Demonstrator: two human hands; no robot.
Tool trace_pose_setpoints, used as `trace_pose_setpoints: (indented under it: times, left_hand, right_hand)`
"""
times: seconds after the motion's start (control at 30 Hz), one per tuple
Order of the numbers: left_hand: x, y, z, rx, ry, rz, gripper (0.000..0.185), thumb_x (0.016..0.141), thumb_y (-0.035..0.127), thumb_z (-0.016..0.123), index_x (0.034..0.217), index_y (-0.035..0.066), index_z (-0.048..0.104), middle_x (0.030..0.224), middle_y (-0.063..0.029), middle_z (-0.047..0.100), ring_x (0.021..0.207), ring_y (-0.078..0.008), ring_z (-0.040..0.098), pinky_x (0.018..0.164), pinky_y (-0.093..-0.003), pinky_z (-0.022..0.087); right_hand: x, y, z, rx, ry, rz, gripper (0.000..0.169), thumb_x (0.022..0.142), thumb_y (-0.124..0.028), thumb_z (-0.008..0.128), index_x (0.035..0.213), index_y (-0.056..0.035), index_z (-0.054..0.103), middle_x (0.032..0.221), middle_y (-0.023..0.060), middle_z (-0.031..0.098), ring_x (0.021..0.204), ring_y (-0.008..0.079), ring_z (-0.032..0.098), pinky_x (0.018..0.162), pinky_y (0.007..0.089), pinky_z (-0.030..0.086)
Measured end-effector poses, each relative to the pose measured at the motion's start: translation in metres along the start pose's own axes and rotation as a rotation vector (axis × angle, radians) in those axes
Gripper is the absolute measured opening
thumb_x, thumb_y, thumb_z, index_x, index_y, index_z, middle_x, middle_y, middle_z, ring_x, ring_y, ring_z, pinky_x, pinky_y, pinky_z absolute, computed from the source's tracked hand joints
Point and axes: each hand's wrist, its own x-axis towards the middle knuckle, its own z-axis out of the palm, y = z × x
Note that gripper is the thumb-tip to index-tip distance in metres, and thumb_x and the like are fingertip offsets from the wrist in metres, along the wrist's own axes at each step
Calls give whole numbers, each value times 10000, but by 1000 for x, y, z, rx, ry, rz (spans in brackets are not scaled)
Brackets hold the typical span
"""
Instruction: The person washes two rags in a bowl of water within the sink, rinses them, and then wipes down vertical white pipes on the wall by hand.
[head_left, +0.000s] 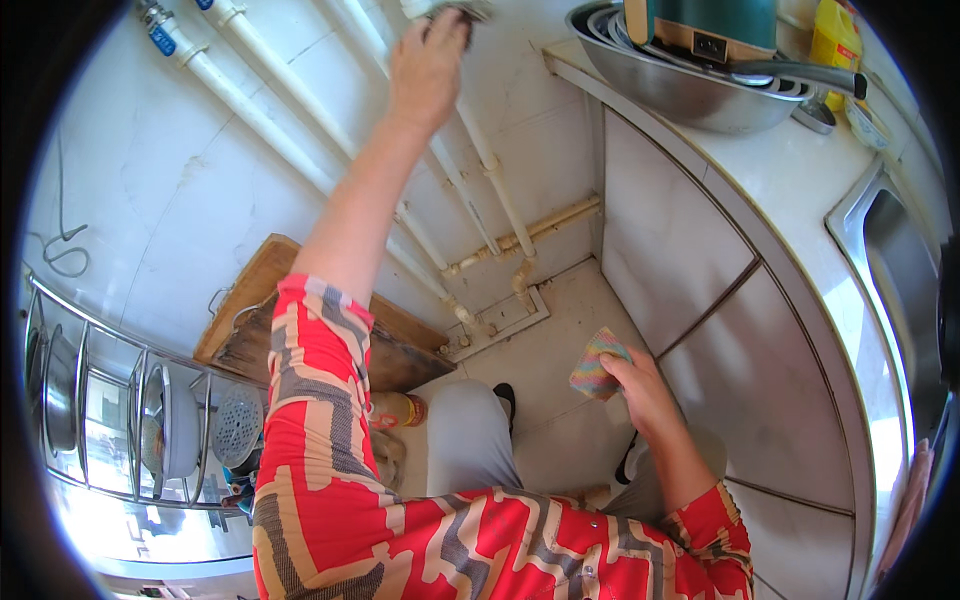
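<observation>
My left hand (427, 71) reaches up to the top of the view, its fingers around a dark, crumpled thing (471, 13), which may be a scouring pad or a cloth. It is at a white wall pipe (420, 7); whether it touches the pipe is hard to tell. Low on the right, in front of the cabinet doors, my right hand (637, 379) pinches a folded, multicoloured striped cloth (600, 364) between thumb and fingers. Several white pipes (262, 127) run down the tiled wall beside my left forearm.
Wooden boards (405, 345) lean against the wall. A metal rack (142, 382) with pans stands at left, a bottle (401, 410) near my knee. At right, a counter (787, 202) bears a stack of steel basins (697, 97) beside a sink (892, 247).
</observation>
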Motion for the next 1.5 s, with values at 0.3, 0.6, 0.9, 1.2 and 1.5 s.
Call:
trace_pose_setpoints:
  times: [0.3,0.6,0.9,1.2,1.5]
  left_hand:
    - [-90,55,45,-294,-299,-469,311,922,150,553,1217,66,606,1271,-88,585,1095,-340,522,902,-423,471]
    - [-92,29,41,-120,-228,-16,356,825,49,579,1174,74,644,1302,-59,573,1074,-299,551,867,-395,502]
    - [-27,-5,21,-50,-60,-108,387,817,-4,564,1199,48,605,1320,-62,543,1096,-324,522,956,-384,458]
    - [-41,10,9,-209,28,-128,447,789,-84,545,1229,-6,561,1331,-172,504,1154,-380,501,1017,-437,416]
    - [-43,8,19,-171,-71,-369,323,832,-23,562,1155,-12,585,1293,-196,501,1140,-410,523,943,-451,482]
  right_hand:
    - [-4,-8,1,-25,11,-23,326,902,-273,567,1063,-3,655,940,71,688,840,161,629,727,311,487]
    - [-6,-6,5,7,-12,-50,330,901,-265,571,1080,-1,656,934,60,688,843,154,633,746,314,492]
    - [-5,-5,-1,-19,-32,-64,331,912,-282,563,1065,-2,648,930,48,678,816,132,622,722,295,482]
    - [-5,-2,-2,-4,-13,-60,324,911,-262,557,1087,-4,644,948,59,685,822,146,635,708,297,490]
    - [2,3,8,-48,-23,-84,348,905,-288,564,1102,-13,649,918,50,686,792,132,635,647,281,486]
